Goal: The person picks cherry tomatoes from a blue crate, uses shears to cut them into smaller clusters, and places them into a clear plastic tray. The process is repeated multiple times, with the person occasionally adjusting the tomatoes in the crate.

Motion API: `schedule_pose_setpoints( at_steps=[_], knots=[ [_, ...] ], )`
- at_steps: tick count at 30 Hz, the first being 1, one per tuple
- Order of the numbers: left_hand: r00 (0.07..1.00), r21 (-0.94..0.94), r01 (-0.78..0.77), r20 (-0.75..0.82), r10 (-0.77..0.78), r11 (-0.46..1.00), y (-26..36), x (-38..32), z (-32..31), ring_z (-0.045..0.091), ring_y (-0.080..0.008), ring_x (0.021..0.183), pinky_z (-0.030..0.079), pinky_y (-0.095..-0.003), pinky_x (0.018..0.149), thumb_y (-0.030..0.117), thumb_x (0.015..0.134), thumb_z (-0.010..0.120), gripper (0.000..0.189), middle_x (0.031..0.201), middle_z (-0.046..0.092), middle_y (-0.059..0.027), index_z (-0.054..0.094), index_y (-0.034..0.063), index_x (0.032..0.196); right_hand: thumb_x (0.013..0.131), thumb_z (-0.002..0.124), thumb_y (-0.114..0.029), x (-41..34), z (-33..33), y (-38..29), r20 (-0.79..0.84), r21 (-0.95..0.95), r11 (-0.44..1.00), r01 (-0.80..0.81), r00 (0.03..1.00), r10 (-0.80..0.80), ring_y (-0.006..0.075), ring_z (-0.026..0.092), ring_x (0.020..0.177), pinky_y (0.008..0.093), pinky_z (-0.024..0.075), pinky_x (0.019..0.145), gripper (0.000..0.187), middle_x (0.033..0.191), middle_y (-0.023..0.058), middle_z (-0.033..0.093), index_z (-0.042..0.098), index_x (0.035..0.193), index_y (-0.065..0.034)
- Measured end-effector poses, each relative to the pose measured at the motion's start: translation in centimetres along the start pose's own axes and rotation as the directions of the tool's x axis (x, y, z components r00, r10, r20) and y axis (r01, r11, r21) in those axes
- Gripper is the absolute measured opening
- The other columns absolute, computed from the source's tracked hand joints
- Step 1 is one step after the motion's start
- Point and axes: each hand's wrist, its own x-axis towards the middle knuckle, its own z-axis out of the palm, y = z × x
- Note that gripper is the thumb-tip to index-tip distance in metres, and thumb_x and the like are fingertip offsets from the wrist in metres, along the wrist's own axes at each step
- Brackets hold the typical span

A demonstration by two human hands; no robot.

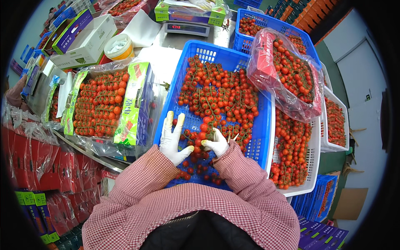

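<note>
My left hand (175, 140), in a white glove with stained fingertips, has its fingers spread, the thumb beside a truss of cherry tomatoes (203, 127). That truss is pinched by my gloved right hand (217, 143) over a blue plastic crate (178, 75). Two pale pointed tips (233, 137) stick out beside my right hand; what they belong to is hidden. Many more trusses (215, 90) fill the crate's far part, and loose tomatoes (187, 172) lie at its near end. Left of the crate, a green and purple carton (132, 103) in clear plastic holds rows of tomatoes.
A red carton (265, 59) in plastic rests across crates at the right. White crates (315, 156) of tomatoes stand alongside. Behind are a digital scale (187, 28), a yellow and white tub (125, 53) and an open white box (90, 43). Bagged red cartons (37, 156) stand at left.
</note>
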Motion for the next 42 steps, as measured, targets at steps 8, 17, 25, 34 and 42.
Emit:
schedule_pose_setpoints(
  at_steps=[8,17,25,34,42],
  knots=[
    [0.975,-0.943,0.136,0.072,-0.211,0.304,-0.3,1.0,1.7,0.045,-0.0227,0.121,0.039,-0.0372,0.101,0.015,0.071,0.078,0.099,0.134,0.040,-0.0128,0.011,0.0078,0.145,0.087,0.060,-0.016,-3.9,2.9,-9.0,0.400,-0.215,0.959,0.186,0.912,-0.088,0.0186,0.053,0.107,0.0316,0.0411,0.094,0.065,0.122,0.0122,0.051,0.026,0.141,-0.0030],
    [0.925,-0.546,0.358,0.321,0.205,-0.758,-3.9,2.4,0.6,0.064,-0.0358,0.072,0.050,-0.0377,0.053,0.048,0.083,0.047,0.086,0.116,0.054,-0.0318,0.010,-0.0017,0.142,0.082,0.063,-0.022,25.3,1.1,-17.0,-0.172,-0.943,-0.223,-0.249,0.933,-0.315,0.0269,0.056,0.108,0.0331,0.0442,0.094,0.041,0.121,0.0164,0.056,0.057,0.119,-0.0060],
    [0.935,-0.491,0.336,0.280,0.220,-0.804,-4.8,2.7,2.6,0.060,-0.0400,0.097,0.051,-0.0503,0.079,0.055,0.085,0.046,0.086,0.120,0.049,-0.0328,0.012,-0.0018,0.141,0.084,0.058,-0.028,28.8,0.9,-16.9,-0.336,-0.906,-0.270,-0.326,0.942,-0.008,0.0279,0.052,0.115,0.0388,0.0440,0.095,0.047,0.128,0.0110,0.051,0.046,0.128,-0.0140],
    [0.870,-0.896,0.356,0.422,-0.255,-0.267,-3.5,2.3,1.5,0.062,-0.0233,0.087,0.053,-0.0367,0.072,0.035,0.074,0.070,0.074,0.099,0.059,-0.0123,0.034,0.0095,0.134,0.084,0.060,-0.022,13.6,-6.1,-13.4,0.332,0.415,0.910,-0.004,0.932,-0.147,0.0212,0.063,0.077,0.0324,0.0538,0.058,0.042,0.098,0.0077,0.061,0.050,0.120,-0.0046],
    [0.896,-0.859,0.413,0.442,-0.033,-0.303,-0.2,1.4,-0.1,0.059,-0.0257,0.099,0.051,-0.0438,0.084,0.026,0.071,0.073,0.073,0.111,0.055,-0.0113,0.036,0.0070,0.130,0.091,0.040,-0.031,-1.5,-1.2,-11.0,0.277,0.668,0.744,0.023,0.920,-0.277,0.0304,0.065,0.075,0.0430,0.0573,0.054,0.039,0.096,0.0131,0.063,0.050,0.120,-0.0069]
  ],
)
